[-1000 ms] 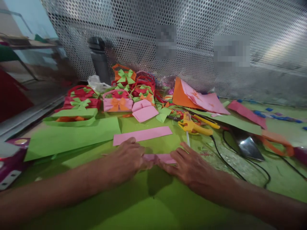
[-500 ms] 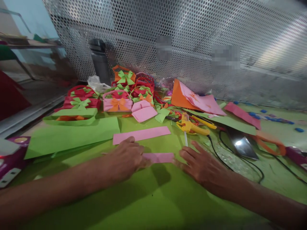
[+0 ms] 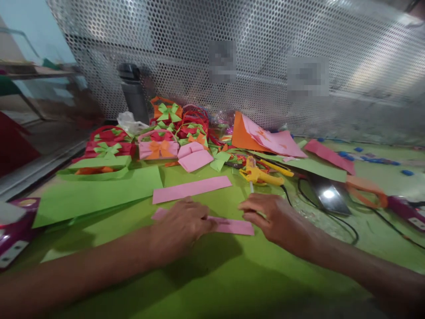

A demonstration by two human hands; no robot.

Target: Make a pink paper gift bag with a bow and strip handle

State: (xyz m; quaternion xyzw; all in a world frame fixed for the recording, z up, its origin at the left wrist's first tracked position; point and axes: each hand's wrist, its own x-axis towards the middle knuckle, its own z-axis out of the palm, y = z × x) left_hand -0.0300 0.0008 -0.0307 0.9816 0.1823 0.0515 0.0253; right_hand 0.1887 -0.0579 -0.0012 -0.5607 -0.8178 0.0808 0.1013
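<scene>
A narrow pink paper strip (image 3: 234, 226) lies on the green tabletop, with a dark crease or fold along its middle. My left hand (image 3: 186, 221) rests over it, fingers bent and pressed down, hiding its middle part. Just above the strip's right end is my right hand (image 3: 272, 217), its thumb and fingers drawn together; whatever is between them, if anything, is hidden. A second, wider pink strip (image 3: 192, 189) lies flat beyond my left hand. Past my right fingertips sits a yellow glue gun (image 3: 260, 173) with a translucent glue stick in it.
Small paper bags with bows, such as a pink one (image 3: 158, 148), stand at the back left. Green sheets (image 3: 99, 190) lie left. A phone (image 3: 330, 197), dark cables and purple power strips (image 3: 407, 210) flank the work area. A perforated metal panel (image 3: 259, 53) rises behind.
My right hand has lifted off the strip's end, and its spread fingers have drawn together. The strip's right end now reaches farther right and tilts toward me. The view has shifted slightly.
</scene>
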